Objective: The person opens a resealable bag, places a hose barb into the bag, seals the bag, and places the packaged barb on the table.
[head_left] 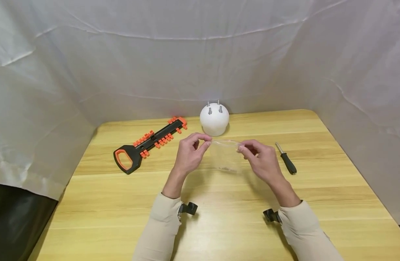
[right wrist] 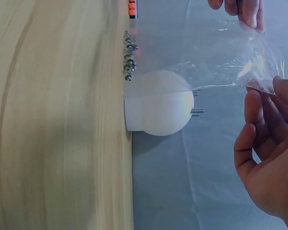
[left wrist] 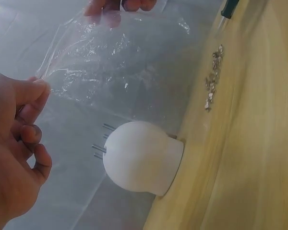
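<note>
A clear plastic bag (head_left: 226,156) hangs between my two hands above the table. My left hand (head_left: 190,154) pinches one upper corner between thumb and forefinger. The opposite corner is pinched by my right hand (head_left: 260,159). Along the bag's bottom lie several small metal screws (right wrist: 129,56), also visible as a shiny cluster of screws (left wrist: 213,79) in the left wrist view. Behind the bag stands a white rounded object (head_left: 214,119) with several metal pins (head_left: 210,110) sticking up from its top.
To the left lies a black holder (head_left: 159,137) with orange clips and a loop handle (head_left: 126,159). A screwdriver (head_left: 288,163) with a dark handle rests right of my right hand. Grey fabric (head_left: 200,65) surrounds the back and sides of the wooden table (head_left: 98,214).
</note>
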The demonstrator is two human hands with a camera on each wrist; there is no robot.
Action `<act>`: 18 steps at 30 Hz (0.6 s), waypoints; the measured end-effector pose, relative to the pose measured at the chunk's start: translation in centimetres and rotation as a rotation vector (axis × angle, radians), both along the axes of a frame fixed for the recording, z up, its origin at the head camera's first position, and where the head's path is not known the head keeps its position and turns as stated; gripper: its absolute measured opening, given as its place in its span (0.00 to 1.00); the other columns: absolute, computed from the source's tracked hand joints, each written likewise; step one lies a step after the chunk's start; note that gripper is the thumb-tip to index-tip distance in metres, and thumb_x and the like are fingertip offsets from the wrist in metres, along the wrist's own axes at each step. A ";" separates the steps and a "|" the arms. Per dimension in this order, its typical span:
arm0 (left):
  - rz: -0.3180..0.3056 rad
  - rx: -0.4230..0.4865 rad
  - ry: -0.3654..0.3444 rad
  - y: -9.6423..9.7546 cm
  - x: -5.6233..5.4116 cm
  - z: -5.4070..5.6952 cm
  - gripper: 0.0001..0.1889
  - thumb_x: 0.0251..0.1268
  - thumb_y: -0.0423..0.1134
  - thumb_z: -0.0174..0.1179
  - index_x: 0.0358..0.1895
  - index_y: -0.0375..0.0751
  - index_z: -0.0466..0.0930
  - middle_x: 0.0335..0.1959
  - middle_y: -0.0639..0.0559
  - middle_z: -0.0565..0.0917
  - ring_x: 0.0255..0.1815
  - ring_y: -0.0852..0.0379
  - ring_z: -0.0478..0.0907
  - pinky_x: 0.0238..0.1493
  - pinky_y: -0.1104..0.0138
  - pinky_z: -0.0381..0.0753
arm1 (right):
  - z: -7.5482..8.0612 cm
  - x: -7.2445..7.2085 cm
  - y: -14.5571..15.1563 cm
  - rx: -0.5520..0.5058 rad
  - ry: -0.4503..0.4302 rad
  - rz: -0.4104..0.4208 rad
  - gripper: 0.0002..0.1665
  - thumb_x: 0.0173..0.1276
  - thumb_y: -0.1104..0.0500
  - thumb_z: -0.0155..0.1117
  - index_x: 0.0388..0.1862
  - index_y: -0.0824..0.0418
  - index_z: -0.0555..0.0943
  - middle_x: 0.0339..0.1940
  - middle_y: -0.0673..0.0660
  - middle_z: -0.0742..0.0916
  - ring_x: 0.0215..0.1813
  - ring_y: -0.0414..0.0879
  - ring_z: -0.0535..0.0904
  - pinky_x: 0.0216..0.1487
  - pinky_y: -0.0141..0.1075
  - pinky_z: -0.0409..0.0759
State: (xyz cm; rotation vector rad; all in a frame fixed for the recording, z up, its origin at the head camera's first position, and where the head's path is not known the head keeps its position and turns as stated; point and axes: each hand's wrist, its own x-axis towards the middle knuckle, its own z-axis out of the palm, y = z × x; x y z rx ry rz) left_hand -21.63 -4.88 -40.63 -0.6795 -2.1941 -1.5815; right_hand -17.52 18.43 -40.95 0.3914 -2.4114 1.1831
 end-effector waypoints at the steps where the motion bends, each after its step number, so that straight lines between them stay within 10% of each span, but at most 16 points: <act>1: -0.003 -0.002 0.000 -0.1 0.0 -0.1 0.04 0.61 0.33 0.65 0.38 0.38 0.85 0.33 0.45 0.85 0.23 0.55 0.64 0.27 0.71 0.62 | 0.0 0.0 0.0 -0.006 0.002 0.000 0.10 0.69 0.53 0.63 0.41 0.56 0.85 0.30 0.50 0.89 0.26 0.36 0.78 0.26 0.28 0.73; 7: -0.138 -0.077 -0.142 -0.6 -0.5 -1.1 0.15 0.61 0.33 0.63 0.51 0.37 0.79 0.44 0.44 0.82 0.38 0.52 0.73 0.46 0.58 0.75 | 0.7 -0.2 -0.3 -0.080 0.023 0.033 0.07 0.68 0.55 0.64 0.36 0.56 0.86 0.29 0.52 0.88 0.26 0.37 0.79 0.26 0.28 0.76; 12: -0.317 -0.390 -0.363 -0.7 -0.8 -2.8 0.18 0.60 0.35 0.64 0.54 0.43 0.77 0.50 0.51 0.80 0.50 0.54 0.74 0.55 0.57 0.74 | 2.1 -0.5 -0.6 -0.151 0.051 0.053 0.06 0.67 0.58 0.65 0.35 0.59 0.86 0.28 0.54 0.88 0.26 0.38 0.79 0.27 0.27 0.77; 18: -0.271 -0.511 -0.412 -0.6 -0.9 -3.5 0.07 0.66 0.43 0.61 0.43 0.50 0.84 0.39 0.58 0.84 0.41 0.61 0.77 0.44 0.67 0.77 | 3.6 -0.9 -0.6 -0.170 0.075 0.054 0.08 0.66 0.59 0.66 0.37 0.62 0.87 0.29 0.55 0.88 0.26 0.39 0.79 0.29 0.25 0.77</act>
